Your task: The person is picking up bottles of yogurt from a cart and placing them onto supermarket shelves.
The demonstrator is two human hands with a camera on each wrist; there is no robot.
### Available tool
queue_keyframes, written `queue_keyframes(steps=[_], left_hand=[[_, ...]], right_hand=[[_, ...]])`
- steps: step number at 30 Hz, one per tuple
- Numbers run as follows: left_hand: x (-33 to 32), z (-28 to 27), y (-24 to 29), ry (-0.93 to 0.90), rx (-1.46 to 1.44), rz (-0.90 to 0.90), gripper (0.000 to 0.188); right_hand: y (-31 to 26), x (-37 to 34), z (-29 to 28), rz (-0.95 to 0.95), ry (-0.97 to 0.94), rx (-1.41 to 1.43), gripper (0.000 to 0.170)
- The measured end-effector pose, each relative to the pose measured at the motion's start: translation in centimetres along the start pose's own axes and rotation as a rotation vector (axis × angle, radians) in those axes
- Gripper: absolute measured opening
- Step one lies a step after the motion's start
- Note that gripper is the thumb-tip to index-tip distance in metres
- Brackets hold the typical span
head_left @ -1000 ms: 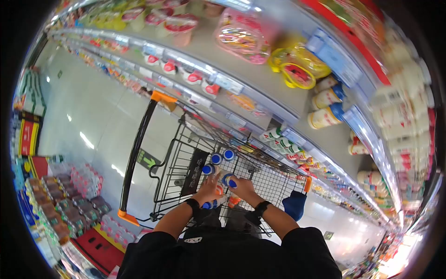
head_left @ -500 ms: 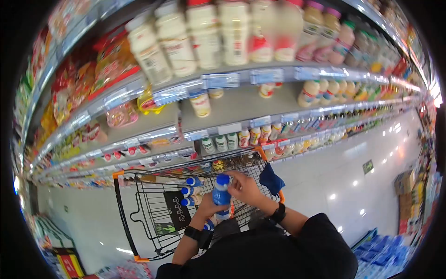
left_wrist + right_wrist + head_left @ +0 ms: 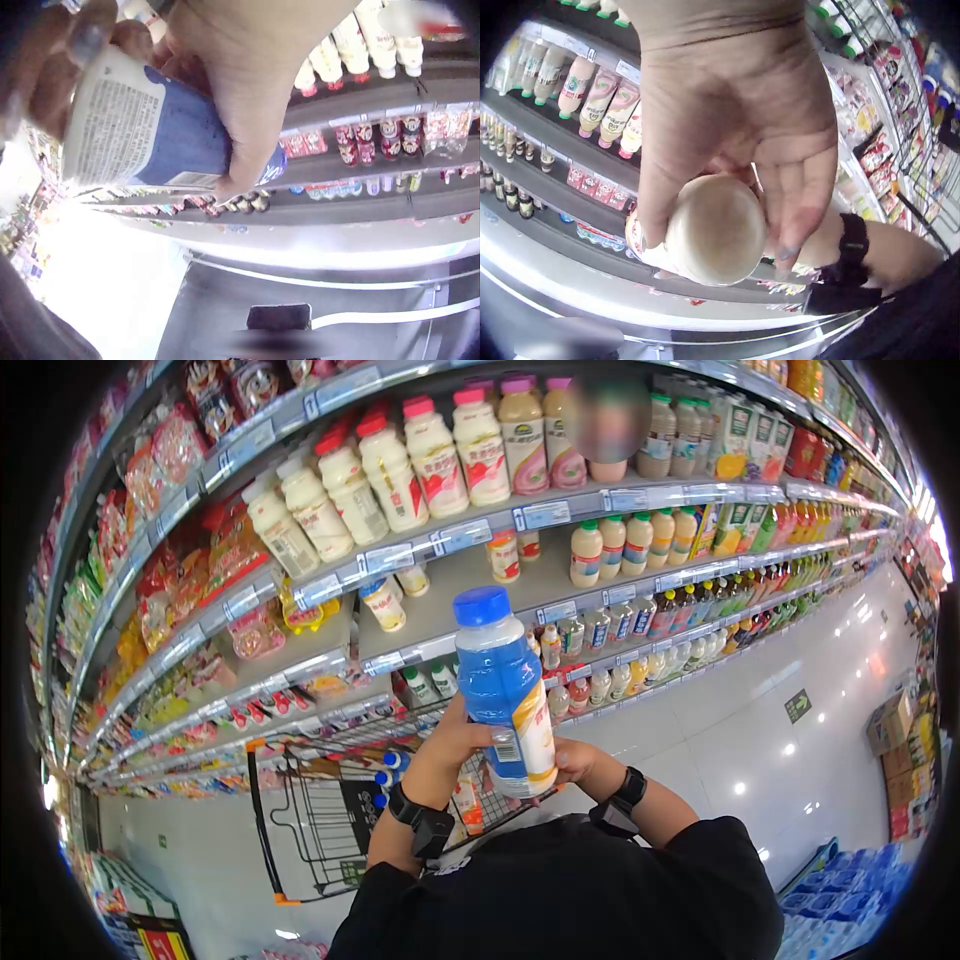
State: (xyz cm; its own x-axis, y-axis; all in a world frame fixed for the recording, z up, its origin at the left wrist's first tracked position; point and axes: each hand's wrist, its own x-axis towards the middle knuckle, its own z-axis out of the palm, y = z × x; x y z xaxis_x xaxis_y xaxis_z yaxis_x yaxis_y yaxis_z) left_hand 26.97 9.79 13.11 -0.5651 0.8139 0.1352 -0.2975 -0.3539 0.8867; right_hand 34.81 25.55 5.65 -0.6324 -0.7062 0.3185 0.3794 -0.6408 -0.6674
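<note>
A drink bottle with a blue cap and a blue, white and orange label is held up close to the head camera, cap upward. My left hand grips its side, the thumb lying across the blue label near a barcode. At the lower part, my right hand holds the bottle from the other side. The right wrist view shows the pale round base of the bottle between thumb and fingers. Printed small text on the bottle faces the left wrist camera. Some fingers are hidden behind the bottle in the head view.
Below the hands stands a wire shopping cart with a black handle and orange corners. Several blue-capped bottles and an orange-and-white package are in it. Shelves of bottled drinks run ahead; wrapped water bottles are stacked at lower right.
The blue-capped bottle has risen out of the cart toward the head camera, with both hands on it. The view has swung from the cart and aisle to the drink shelves.
</note>
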Motion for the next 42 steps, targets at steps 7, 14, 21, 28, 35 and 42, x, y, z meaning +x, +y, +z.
queue_keyframes(steps=[7,14,21,28,35,42], left_hand=[[-0.1,0.6,3.4,-0.147,0.269,0.138,0.079],[-1.4,1.4,7.1,0.1,0.389,0.244,0.063],[-2.8,1.7,10.2,-0.129,0.279,0.382,0.077],[-4.3,0.5,11.0,0.089,0.479,0.454,0.08],[-4.2,-1.0,9.8,0.052,0.342,0.382,0.074],[-4.4,-1.7,9.2,0.087,0.288,0.385,0.071]], right_hand=[[0.0,1.6,2.0,-0.205,0.168,-0.014,0.091],[-2.8,5.8,6.6,-0.794,0.952,-1.441,0.074],[-3.3,8.1,6.6,-1.016,0.793,-1.577,0.073],[-1.5,12.0,6.4,-0.403,0.267,-0.23,0.072],[0.2,12.7,4.8,-0.171,-0.132,0.337,0.094],[0.6,12.5,4.7,-0.061,-0.152,0.365,0.096]])
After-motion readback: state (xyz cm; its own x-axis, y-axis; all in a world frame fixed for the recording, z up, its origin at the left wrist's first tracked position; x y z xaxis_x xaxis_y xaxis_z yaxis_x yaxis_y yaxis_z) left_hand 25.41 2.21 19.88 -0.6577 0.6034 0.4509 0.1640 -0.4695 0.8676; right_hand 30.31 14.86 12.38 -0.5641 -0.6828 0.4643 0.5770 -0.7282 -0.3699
